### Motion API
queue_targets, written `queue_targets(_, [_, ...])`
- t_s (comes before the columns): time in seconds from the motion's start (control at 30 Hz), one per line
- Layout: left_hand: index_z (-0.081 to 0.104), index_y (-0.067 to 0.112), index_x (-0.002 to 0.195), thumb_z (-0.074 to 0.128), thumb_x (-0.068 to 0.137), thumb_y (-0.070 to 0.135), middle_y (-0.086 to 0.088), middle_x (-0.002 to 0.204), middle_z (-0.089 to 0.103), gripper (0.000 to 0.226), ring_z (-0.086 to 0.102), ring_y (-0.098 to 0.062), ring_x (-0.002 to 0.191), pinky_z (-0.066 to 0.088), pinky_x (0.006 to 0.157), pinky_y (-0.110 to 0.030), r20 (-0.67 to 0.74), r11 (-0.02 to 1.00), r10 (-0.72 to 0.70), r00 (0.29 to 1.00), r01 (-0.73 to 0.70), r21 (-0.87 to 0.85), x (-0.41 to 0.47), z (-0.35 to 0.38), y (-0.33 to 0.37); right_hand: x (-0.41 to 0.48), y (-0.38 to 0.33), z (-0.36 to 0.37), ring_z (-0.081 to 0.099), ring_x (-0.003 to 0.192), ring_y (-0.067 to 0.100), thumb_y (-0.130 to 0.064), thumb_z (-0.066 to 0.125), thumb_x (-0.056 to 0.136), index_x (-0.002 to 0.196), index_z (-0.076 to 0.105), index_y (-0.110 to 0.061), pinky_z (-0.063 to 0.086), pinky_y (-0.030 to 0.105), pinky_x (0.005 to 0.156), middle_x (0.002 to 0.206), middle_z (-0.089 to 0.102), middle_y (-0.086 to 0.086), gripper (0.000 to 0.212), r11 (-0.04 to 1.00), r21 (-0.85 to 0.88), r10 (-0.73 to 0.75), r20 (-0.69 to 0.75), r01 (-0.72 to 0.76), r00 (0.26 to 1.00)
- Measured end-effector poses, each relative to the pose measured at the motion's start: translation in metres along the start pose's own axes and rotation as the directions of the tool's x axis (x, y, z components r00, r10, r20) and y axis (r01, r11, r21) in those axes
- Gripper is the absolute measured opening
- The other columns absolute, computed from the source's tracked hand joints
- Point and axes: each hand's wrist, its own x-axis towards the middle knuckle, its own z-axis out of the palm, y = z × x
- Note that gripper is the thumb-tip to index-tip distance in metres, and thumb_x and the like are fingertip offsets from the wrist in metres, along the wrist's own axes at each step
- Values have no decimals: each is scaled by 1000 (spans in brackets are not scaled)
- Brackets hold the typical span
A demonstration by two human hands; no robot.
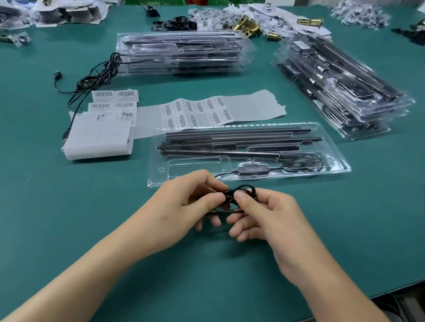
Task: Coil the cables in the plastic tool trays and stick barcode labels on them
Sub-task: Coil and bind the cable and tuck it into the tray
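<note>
You're mid-coil: left hand [194, 199] and right hand [260, 212] both pinch the small cable loop [248, 187] low-centre, just below the open tray [154, 180] its other end sits in; tray looks unlabelled, label sheet [199, 111] lies above it, 2 stacks [182, 51] upper frame.

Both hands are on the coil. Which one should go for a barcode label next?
Left, probably. The left hand is nearer the label sheet, which lies beyond the left half of the tray. Both hands pinch the cable coil now; the right hand could hold it alone.
</note>
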Motion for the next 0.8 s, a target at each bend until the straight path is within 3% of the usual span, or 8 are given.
queue_targets(0.13, [75, 19, 105, 64, 100, 13, -4, 90, 77, 13, 75, -22, 74, 58, 65, -25, -56, 997, -9, 998, 5, -74, 3, -2, -2, 1, 0, 3, 71, 59, 19, -20, 65, 99, 94, 75, -8, 57, 23, 54, 75, 75, 13, 17, 1000, 3, -23, 15, 23, 1000])
queue_targets(0.3, [79, 31, 101, 64, 99, 14, -1, 88, 78, 23, 76, -22, 76, 61, 72, -28, -83, 998, 27, 996, -31, -49, -2, -1, -4, 3, -1, 7, 72, 59, 22, -18, 67, 99, 85, 76, -15, 56, 24, 52, 73, 74, 9, 16, 995, -80, -62, 47, 66, 997])
queue_targets(0.47, [78, 30, 107, 66, 99, 13, 6, 95, 79, 22, 77, -16, 84, 62, 74, -26, -110, 999, 29, 994, -33, -33, -7, -1, -3, 8, -1, 9, 73, 58, 25, -15, 67, 99, 82, 75, -17, 55, 25, 50, 70, 73, 8, 19, 981, -163, -99, 39, 104, 994])
queue_targets(0.53, [73, 34, 118, 71, 96, 26, 16, 98, 77, 24, 75, -10, 85, 60, 77, -24, -110, 988, 85, 990, -69, 138, -10, -1, -3, 10, -1, 9, 72, 55, 23, -14, 67, 99, 82, 75, -13, 55, 24, 50, 67, 72, 8, 19, 988, -132, -72, 24, 75, 997])
queue_targets(0.63, [64, 38, 133, 73, 90, 45, 22, 103, 72, 44, 68, -6, 85, 53, 78, -23, -59, 868, 223, 973, -171, 466, -13, -2, -1, 11, -3, 8, 70, 53, 20, -13, 66, 99, 83, 73, -9, 55, 23, 50, 65, 70, 9, 18, 996, -80, -43, 4, 43, 999])
queue_targets(0.73, [60, 33, 140, 66, 90, 46, 16, 101, 66, 52, 63, -11, 81, 50, 79, -25, 4, 836, 251, 968, -219, 504, -12, -7, -1, 12, -4, 6, 67, 52, 17, -15, 67, 98, 85, 72, -7, 53, 21, 48, 66, 69, 7, 16, 998, -63, -24, 14, 25, 1000])
queue_targets(0.8, [62, 35, 137, 65, 92, 43, 16, 98, 66, 46, 62, -12, 80, 50, 78, -28, 3, 829, 272, 962, -236, 507, -12, -8, -3, 11, -5, 6, 65, 51, 15, -16, 67, 99, 86, 71, -5, 51, 21, 47, 68, 70, 7, 18, 996, -85, -14, 45, 18, 999])
